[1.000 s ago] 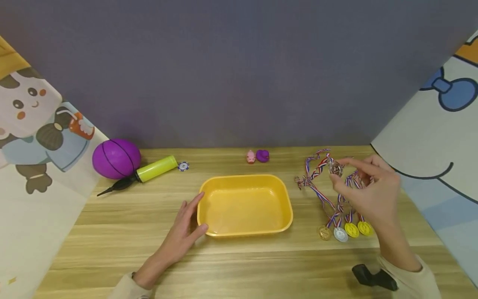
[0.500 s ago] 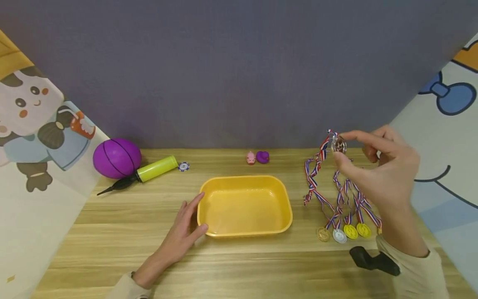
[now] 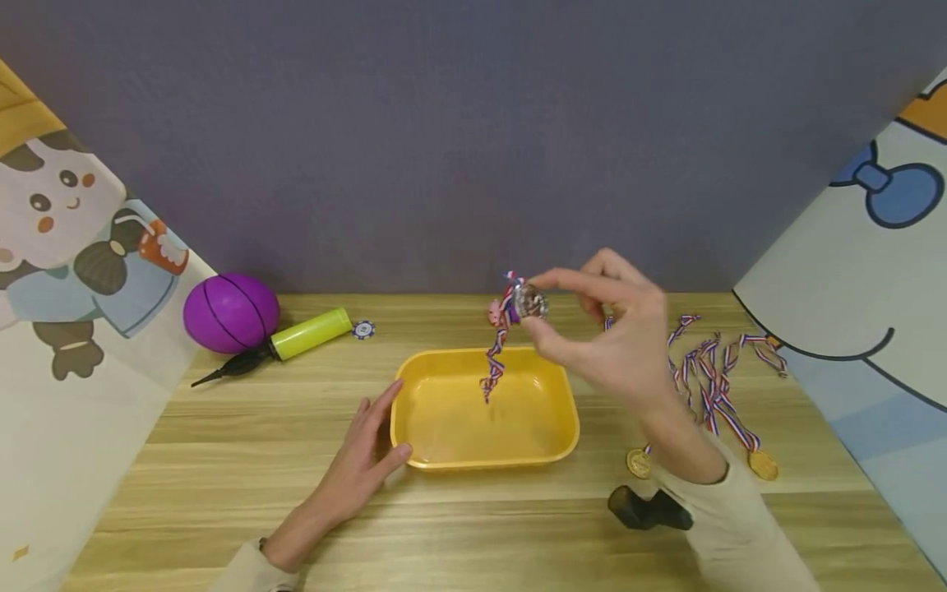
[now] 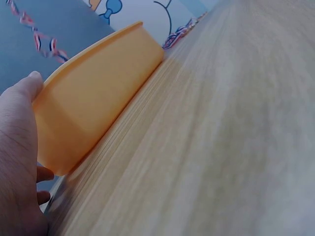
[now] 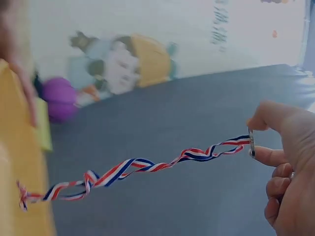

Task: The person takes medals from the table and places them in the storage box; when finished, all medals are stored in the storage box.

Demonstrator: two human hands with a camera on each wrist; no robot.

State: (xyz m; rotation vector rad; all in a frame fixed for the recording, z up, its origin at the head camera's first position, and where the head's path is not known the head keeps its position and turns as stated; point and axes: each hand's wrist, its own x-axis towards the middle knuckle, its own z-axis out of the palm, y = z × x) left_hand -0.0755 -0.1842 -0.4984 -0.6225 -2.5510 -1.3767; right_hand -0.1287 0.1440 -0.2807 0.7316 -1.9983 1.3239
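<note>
Over the yellow plastic basin [image 3: 484, 465], my right hand [image 3: 621, 345] pinches a silver-coloured medal [image 3: 531, 302] by its edge between thumb and index finger. Its twisted red, white and blue ribbon [image 5: 123, 169] dangles into the space above the basin, its loose end level with the basin's inside in the head view. My left hand [image 3: 362, 456] lies along the left side of the basin, fingers extended and spread, thumb near the front corner. In the left wrist view the thumb touches the rim.
More medals, including a gold one [image 3: 763, 465], lie at right with tangled ribbons [image 3: 710, 378], partly behind my right arm. At back left are a purple ball [image 3: 231, 314], a green hand pump [image 3: 311, 335] and a poker chip [image 3: 363, 330]. A pink pig toy [image 3: 494, 312] sits behind the basin.
My right hand has lifted the silver-coloured medal and its ribbon off the pile and carried them left, over the basin. The left hand has stayed at the basin's side.
</note>
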